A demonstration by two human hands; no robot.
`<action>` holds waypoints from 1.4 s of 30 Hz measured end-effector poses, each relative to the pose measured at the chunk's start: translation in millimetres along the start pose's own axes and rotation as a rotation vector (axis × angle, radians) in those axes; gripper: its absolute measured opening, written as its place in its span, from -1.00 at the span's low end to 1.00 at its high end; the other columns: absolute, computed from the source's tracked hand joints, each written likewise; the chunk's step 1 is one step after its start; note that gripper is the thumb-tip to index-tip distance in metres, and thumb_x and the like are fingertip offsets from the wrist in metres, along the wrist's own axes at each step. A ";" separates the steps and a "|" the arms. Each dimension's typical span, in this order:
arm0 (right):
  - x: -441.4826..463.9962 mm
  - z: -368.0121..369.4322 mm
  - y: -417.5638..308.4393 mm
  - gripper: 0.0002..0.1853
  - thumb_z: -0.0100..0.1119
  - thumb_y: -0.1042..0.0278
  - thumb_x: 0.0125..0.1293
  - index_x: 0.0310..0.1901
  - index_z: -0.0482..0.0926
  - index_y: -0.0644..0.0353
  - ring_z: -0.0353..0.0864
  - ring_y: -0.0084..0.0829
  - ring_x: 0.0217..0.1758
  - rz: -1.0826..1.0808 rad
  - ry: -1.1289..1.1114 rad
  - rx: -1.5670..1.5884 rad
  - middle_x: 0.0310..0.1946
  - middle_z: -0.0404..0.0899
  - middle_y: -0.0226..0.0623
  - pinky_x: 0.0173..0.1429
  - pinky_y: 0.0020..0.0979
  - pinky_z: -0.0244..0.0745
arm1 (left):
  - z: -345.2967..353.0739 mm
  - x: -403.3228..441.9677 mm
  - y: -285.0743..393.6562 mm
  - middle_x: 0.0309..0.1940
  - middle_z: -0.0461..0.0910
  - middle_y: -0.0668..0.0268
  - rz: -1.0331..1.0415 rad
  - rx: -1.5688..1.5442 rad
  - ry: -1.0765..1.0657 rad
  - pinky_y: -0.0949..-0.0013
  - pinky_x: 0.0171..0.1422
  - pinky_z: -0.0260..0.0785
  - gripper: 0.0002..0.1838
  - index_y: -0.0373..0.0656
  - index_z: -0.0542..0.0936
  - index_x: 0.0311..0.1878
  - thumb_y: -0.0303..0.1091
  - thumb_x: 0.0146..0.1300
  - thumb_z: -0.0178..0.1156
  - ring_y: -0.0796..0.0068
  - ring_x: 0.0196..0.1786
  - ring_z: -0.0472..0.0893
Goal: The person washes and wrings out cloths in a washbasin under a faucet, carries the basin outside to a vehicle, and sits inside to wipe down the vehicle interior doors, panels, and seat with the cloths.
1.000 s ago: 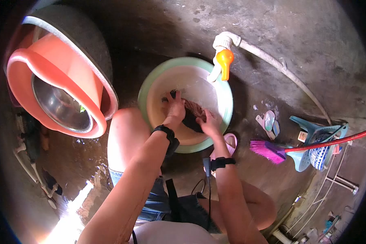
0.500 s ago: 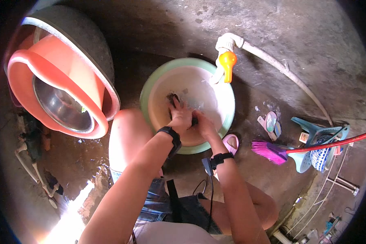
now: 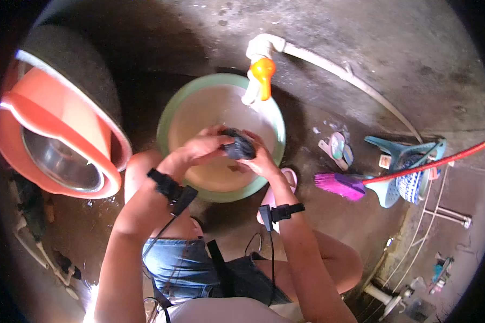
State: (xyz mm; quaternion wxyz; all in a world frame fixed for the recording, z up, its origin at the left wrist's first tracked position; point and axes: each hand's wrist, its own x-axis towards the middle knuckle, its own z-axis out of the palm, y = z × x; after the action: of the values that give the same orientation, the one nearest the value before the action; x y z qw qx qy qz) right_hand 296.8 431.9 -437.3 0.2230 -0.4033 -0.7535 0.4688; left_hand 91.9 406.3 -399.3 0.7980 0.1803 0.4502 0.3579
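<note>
Between my two hands is a dark, bunched-up cloth (image 3: 238,144), raised over a round basin (image 3: 168,116) with a pale green rim. My left hand (image 3: 206,145) grips its left side with the fingers bent round it. On the right side, my right hand (image 3: 260,156) presses its fingers against the same cloth. Cloudy, brownish water (image 3: 207,175) fills the lower part of the basin. What kind of cloth it is cannot be made out.
A tap with an orange handle (image 3: 263,78) overhangs the basin. Orange tubs (image 3: 64,99) lean at the left. To the right are brushes (image 3: 337,149), a purple broom (image 3: 339,185) and a blue plastic stool (image 3: 382,191). A pink slipper (image 3: 289,177) sits by the basin.
Both hands have come up from the water with the dark cloth, which now shows more fully between them. The whole view has shifted, so the surroundings appear further left.
</note>
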 end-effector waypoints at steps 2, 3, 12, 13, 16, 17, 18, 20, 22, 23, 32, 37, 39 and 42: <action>7.6 -9.3 -35.0 -0.45 0.35 0.33 -0.04 0.07 0.46 0.15 0.52 -0.04 0.03 0.131 -0.185 -0.197 -0.06 0.55 -0.05 0.08 -0.18 0.44 | -8.6 1.8 -3.4 -0.02 0.48 0.15 0.083 0.357 0.027 0.29 0.03 0.42 -0.47 -0.27 0.37 0.10 -0.35 0.04 0.27 0.25 0.02 0.50; 11.0 -12.1 -47.0 -0.46 0.32 0.32 -0.01 0.07 0.45 0.13 0.53 0.02 -0.01 0.315 -0.320 -0.207 -0.10 0.56 -0.02 0.05 -0.17 0.45 | -11.8 2.8 -4.3 0.05 0.46 0.01 0.176 0.713 0.082 0.18 0.07 0.41 -0.48 -0.28 0.39 0.07 -0.34 0.02 0.28 0.11 0.09 0.49; 15.4 -22.5 -83.9 -0.35 0.17 0.53 -0.01 0.15 0.14 0.16 0.62 -0.24 -0.41 0.253 -0.283 -0.374 -0.40 0.54 -0.04 -0.32 -0.27 0.51 | 7.6 -2.2 -7.3 -0.10 0.60 0.16 0.379 1.113 -0.020 0.22 0.05 0.38 -0.30 -0.17 0.31 0.20 -0.30 -0.06 0.34 0.14 -0.04 0.58; 17.0 -29.8 -98.8 -0.33 0.28 0.46 0.02 0.16 0.16 0.17 0.60 -0.43 -0.47 0.344 -0.250 -0.384 -0.36 0.54 -0.11 -0.38 -0.38 0.52 | 7.8 -3.2 -2.5 -0.10 0.60 0.16 0.385 1.111 -0.022 0.22 0.05 0.38 -0.30 -0.17 0.31 0.20 -0.30 -0.06 0.34 0.14 -0.04 0.58; 17.6 -43.1 -106.4 -0.34 0.41 0.15 0.03 0.08 0.31 0.31 0.60 -0.45 -0.24 0.383 -0.217 -0.058 -0.27 0.55 -0.12 -0.14 -0.45 0.52 | 5.3 -1.0 -4.1 -0.19 0.60 0.29 0.267 0.638 -0.071 0.36 -0.08 0.44 -0.59 -0.23 0.44 0.04 -0.46 0.09 0.23 0.47 -0.13 0.57; 16.0 -38.8 -96.3 -0.34 0.41 0.15 0.03 0.08 0.31 0.31 0.60 -0.45 -0.24 0.382 -0.209 -0.065 -0.27 0.55 -0.12 -0.14 -0.45 0.52 | 9.6 -0.6 -6.6 -0.19 0.60 0.29 0.274 0.640 -0.078 0.36 -0.08 0.44 -0.59 -0.23 0.44 0.04 -0.46 0.09 0.23 0.47 -0.13 0.57; 14.3 -27.8 -74.5 -0.41 0.38 0.17 0.08 0.05 0.35 0.32 0.59 -0.43 -0.17 0.255 -0.067 0.067 -0.19 0.52 -0.11 -0.09 -0.44 0.51 | 15.8 -0.2 -9.2 -0.18 0.59 0.29 0.244 0.279 -0.052 0.36 -0.07 0.45 -0.62 -0.25 0.44 0.02 -0.47 0.11 0.21 0.46 -0.15 0.57; 15.1 -6.7 -61.5 -0.51 0.28 0.19 0.20 0.05 0.37 0.29 0.51 -0.43 0.01 0.141 0.086 0.393 -0.01 0.44 -0.15 0.02 -0.40 0.48 | 26.7 1.8 -12.7 -0.14 0.57 0.24 0.187 -0.215 -0.029 0.35 0.01 0.44 -0.68 -0.28 0.45 0.00 -0.51 0.13 0.10 0.42 -0.15 0.57; 7.1 0.5 -82.9 -0.54 0.24 0.23 0.23 0.11 0.34 0.16 0.45 -0.45 0.09 0.284 0.143 0.443 -0.01 0.43 -0.29 0.09 -0.30 0.45 | 21.0 10.8 -20.0 -0.13 0.57 0.24 0.193 -0.298 -0.140 0.31 0.07 0.40 -0.67 -0.27 0.45 0.00 -0.47 0.12 0.05 0.39 -0.11 0.56; 5.9 0.9 -96.8 -0.54 0.24 0.26 0.23 0.12 0.33 0.11 0.43 -0.46 0.11 0.416 0.173 0.528 0.00 0.43 -0.33 0.10 -0.26 0.45 | 26.3 3.3 -9.7 -0.12 0.56 0.23 0.193 -0.382 -0.240 0.28 0.13 0.36 -0.65 -0.26 0.45 0.00 -0.43 0.11 0.00 0.37 -0.07 0.54; 0.9 -69.8 -94.9 -0.61 0.22 0.31 0.22 0.06 0.39 0.14 0.65 -0.39 -0.28 0.775 -0.198 0.810 -0.23 0.60 -0.24 -0.33 -0.53 0.55 | 58.3 -29.6 5.6 0.34 0.00 -0.23 0.649 1.379 0.214 0.10 0.50 -0.10 -0.29 -0.56 0.10 0.26 -0.46 0.04 0.08 -0.03 0.46 -0.04; -3.7 -73.1 -100.2 -0.71 0.23 0.42 0.21 -0.06 0.41 0.13 0.45 -0.58 -0.45 0.816 -0.349 0.781 -0.37 0.49 -0.42 -0.52 -0.65 0.26 | 71.4 -43.6 8.2 0.36 -0.04 -0.21 0.783 1.594 0.270 0.16 0.33 0.24 -0.14 -0.48 -0.11 0.36 -0.54 0.00 0.06 -0.06 0.28 0.32; -9.6 -71.0 -98.2 -0.72 0.24 0.42 0.20 -0.09 0.40 0.12 0.41 -0.62 -0.45 0.789 -0.390 0.841 -0.38 0.46 -0.44 -0.51 -0.66 0.23 | 88.4 -57.1 25.2 0.34 0.01 -0.23 0.527 1.666 0.202 0.26 0.08 0.47 -0.11 -0.48 -0.15 0.37 -0.59 -0.04 0.06 -0.01 0.12 0.47; -13.6 -71.8 -94.3 -0.69 0.30 0.41 0.15 -0.12 0.40 0.10 0.37 -0.66 -0.47 0.728 -0.414 0.946 -0.40 0.42 -0.49 -0.53 -0.67 0.18 | 87.5 -58.6 29.2 0.36 0.01 -0.16 0.397 1.763 0.301 0.25 0.10 0.44 -0.06 -0.39 -0.24 0.40 -0.48 0.06 0.14 0.03 0.21 0.39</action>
State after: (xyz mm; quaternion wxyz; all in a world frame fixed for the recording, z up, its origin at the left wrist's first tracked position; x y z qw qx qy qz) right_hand 318.3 436.4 -320.0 0.0529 -0.3926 -0.3068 0.8654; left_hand 134.3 386.2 -300.6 0.2282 0.7496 0.6203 0.0350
